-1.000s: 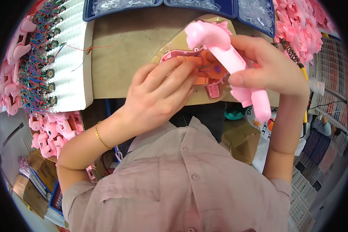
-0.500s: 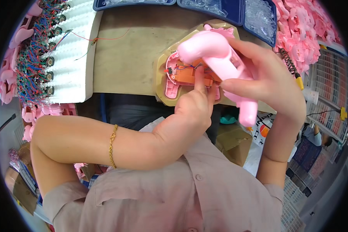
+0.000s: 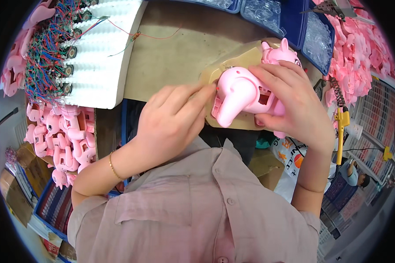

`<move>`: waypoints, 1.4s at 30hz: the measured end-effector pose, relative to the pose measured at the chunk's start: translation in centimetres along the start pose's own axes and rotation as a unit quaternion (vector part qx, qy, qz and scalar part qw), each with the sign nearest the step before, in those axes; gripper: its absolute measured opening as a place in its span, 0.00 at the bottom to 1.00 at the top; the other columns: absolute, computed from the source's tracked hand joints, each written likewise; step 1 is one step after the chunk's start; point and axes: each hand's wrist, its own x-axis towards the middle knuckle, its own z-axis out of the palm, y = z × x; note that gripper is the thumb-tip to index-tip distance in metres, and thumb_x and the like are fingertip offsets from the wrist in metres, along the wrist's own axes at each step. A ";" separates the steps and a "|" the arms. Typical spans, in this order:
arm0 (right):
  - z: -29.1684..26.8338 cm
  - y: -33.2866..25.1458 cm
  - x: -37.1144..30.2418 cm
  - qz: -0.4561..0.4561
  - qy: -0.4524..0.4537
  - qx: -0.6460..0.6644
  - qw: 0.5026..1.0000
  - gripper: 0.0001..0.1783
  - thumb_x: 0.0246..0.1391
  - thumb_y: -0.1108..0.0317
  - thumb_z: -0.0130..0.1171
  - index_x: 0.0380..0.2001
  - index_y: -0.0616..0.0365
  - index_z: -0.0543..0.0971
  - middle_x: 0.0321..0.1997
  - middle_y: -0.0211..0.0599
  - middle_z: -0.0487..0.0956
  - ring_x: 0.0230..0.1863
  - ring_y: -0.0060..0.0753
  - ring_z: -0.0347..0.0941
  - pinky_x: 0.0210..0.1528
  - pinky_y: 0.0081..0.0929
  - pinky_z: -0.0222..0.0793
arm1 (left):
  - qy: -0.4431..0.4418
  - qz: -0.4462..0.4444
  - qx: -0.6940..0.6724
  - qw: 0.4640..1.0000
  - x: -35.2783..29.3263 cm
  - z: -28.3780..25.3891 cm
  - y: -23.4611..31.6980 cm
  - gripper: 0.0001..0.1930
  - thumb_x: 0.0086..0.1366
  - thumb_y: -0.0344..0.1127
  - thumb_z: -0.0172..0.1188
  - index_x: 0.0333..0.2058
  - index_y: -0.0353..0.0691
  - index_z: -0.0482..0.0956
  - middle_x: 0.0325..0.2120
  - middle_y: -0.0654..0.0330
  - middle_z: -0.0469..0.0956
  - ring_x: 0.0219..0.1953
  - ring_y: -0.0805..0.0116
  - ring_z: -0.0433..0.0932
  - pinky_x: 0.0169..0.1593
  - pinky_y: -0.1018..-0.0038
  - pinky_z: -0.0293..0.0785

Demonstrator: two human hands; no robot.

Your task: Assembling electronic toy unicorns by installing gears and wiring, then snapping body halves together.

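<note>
A pink plastic toy animal [image 3: 243,90] with ears and a rounded leg lies on its side in a tan holder [image 3: 210,70]. Its outer shell now covers the inside, apart from a rectangular opening in the belly. My right hand [image 3: 296,98] is wrapped over the toy's front body, thumb below and fingers above. At the toy's rear end, my left hand [image 3: 173,116] has its fingertips pressed together against the edge. A tiny red part [image 3: 218,89] shows right at those fingertips; whether they grip it is hidden.
On the left, a white foam tray [image 3: 103,57] holds wired round parts [image 3: 70,52]. Pink toy bodies [image 3: 63,136] fill a box below it. Blue bins [image 3: 294,24] of clear pieces stand at the back. Pink parts [image 3: 355,52] pile up right, near a yellow-handled tool [image 3: 341,131] on a coiled cord.
The pink shell half has come down over the orange inside of the toy. My left hand has withdrawn from the inside to the toy's rear edge. The view has shifted.
</note>
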 end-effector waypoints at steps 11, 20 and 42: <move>0.1 0.0 0.0 0.010 -0.011 -0.006 1.000 0.40 0.26 0.66 0.69 0.52 0.56 0.73 0.51 0.40 0.72 0.55 0.49 0.63 0.60 0.40 0.57 | 0.046 0.046 0.070 0.995 -0.4 1.2 -0.7 0.22 0.45 0.30 0.63 0.43 0.37 0.77 0.39 0.61 0.73 0.35 0.66 0.74 0.37 0.73 0.70; -0.1 -0.3 0.2 0.012 -0.014 -0.012 1.000 0.39 0.26 0.65 0.68 0.51 0.56 0.73 0.49 0.41 0.73 0.54 0.50 0.64 0.60 0.40 0.57 | -0.004 0.005 -0.002 1.000 0.5 0.1 -0.7 0.20 0.50 0.28 0.63 0.44 0.36 0.77 0.40 0.56 0.73 0.37 0.58 0.75 0.40 0.68 0.71; 5.8 -4.9 -6.7 0.360 0.144 0.713 0.584 0.14 0.62 0.61 0.50 0.27 0.60 0.73 0.19 0.28 0.74 0.17 0.15 0.67 0.21 0.15 0.62 | -0.292 0.153 0.131 0.935 11.4 0.2 4.8 0.33 0.45 0.41 0.68 0.53 0.46 0.72 0.36 0.60 0.78 0.28 0.63 0.77 0.30 0.70 0.74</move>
